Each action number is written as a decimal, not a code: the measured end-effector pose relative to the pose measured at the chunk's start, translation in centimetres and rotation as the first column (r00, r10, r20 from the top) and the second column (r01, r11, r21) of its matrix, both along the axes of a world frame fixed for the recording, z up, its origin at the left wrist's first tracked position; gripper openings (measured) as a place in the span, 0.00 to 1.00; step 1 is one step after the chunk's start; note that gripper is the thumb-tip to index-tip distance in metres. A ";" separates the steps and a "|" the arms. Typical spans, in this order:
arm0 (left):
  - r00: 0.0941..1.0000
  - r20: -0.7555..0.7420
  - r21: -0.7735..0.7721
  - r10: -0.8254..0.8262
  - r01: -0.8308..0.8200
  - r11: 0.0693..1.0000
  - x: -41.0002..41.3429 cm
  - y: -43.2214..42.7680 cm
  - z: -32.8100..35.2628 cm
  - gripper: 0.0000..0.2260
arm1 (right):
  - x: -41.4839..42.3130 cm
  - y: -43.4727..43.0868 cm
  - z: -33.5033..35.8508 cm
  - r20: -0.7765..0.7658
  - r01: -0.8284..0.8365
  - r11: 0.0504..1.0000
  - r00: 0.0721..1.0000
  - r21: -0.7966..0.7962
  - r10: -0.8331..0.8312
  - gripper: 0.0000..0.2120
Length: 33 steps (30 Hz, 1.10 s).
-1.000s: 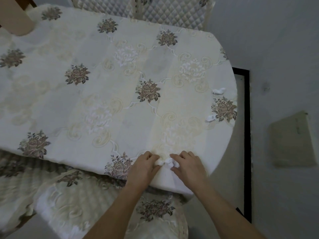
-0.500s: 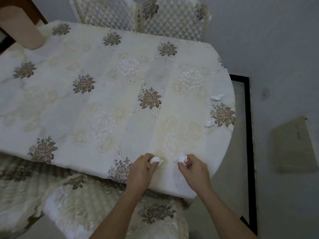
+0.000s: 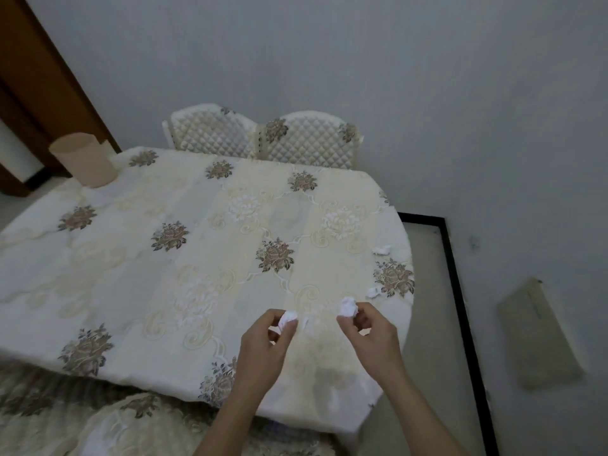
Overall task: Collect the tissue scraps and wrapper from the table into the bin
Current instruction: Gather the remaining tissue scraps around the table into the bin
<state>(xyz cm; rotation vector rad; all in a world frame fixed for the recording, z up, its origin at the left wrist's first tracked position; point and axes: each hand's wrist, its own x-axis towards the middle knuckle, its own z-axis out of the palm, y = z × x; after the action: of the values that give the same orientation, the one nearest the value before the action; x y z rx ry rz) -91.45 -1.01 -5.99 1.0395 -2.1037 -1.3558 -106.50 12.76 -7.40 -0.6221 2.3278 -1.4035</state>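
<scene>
A beige, tapered, open-topped bin [image 3: 82, 161] is set at about ten o'clock on the oval worktop [image 3: 131, 258], which is draped in cream floral cloth. It stands well apart from both hands, so each load is judged to need carrying across. Near six o'clock the left hand [image 3: 263, 347] is raised over the cloth, with a small white crumpled tissue scrap [image 3: 287, 319] pinched in its fingers. Just beside it a thin white shred [image 3: 306, 322] seems to lie on the cloth, though this cannot be told for certain. The right hand [image 3: 373, 334] is held likewise, a larger white tissue wad [image 3: 348, 307] grasped at its fingers. A nearer edge scrap [image 3: 373, 292] and a farther edge scrap [image 3: 382, 250], both white, are left close to the rounded rim at about three o'clock, where a careless sweep might send them to the floor. No wrapper can be made out. Between hands and bin only open cloth is seen.
</scene>
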 end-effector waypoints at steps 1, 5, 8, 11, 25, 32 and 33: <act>1.000 -0.010 -0.005 0.003 -0.003 1.000 -0.1 0.0 0.5 0.03 | 0.0 0.1 0.5 -0.015 0.004 1.000 1.000 -0.009 -0.004 0.08; 0.999 -0.025 -0.020 0.021 -0.022 1.000 0.1 0.1 1.8 0.04 | 0.0 0.3 1.8 -0.059 -0.006 0.999 0.998 -0.040 0.004 0.08; 0.999 -0.029 -0.025 0.043 -0.043 0.999 1.0 0.4 2.6 0.04 | 0.1 -0.2 2.4 -0.068 -0.021 0.998 0.998 -0.054 0.017 0.09; 0.995 -0.026 -0.031 0.101 -0.102 0.994 2.4 0.5 3.3 0.04 | 0.5 -1.1 2.6 -0.065 -0.064 0.996 0.996 -0.057 0.061 0.10; 0.753 -0.009 -0.130 0.658 -0.653 0.746 14.6 5.4 4.4 0.02 | 8.9 -6.6 3.2 -0.004 -0.586 0.796 0.806 -0.153 0.592 0.08; 0.512 -0.039 -0.118 0.858 -0.855 0.505 23.0 9.7 5.0 0.03 | 18.1 -8.9 4.7 -0.017 -0.785 0.589 0.603 -0.190 0.798 0.09; 0.484 -0.052 -0.124 0.874 -0.871 0.475 24.0 10.2 5.0 0.04 | 19.3 -9.1 4.8 -0.022 -0.809 0.559 0.572 -0.183 0.820 0.09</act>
<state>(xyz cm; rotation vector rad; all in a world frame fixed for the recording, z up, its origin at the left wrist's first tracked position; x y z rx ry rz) -67.40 9.22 -1.00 1.7233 -1.2247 -0.6344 -87.15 3.70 -2.62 -1.4530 1.4605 -1.1033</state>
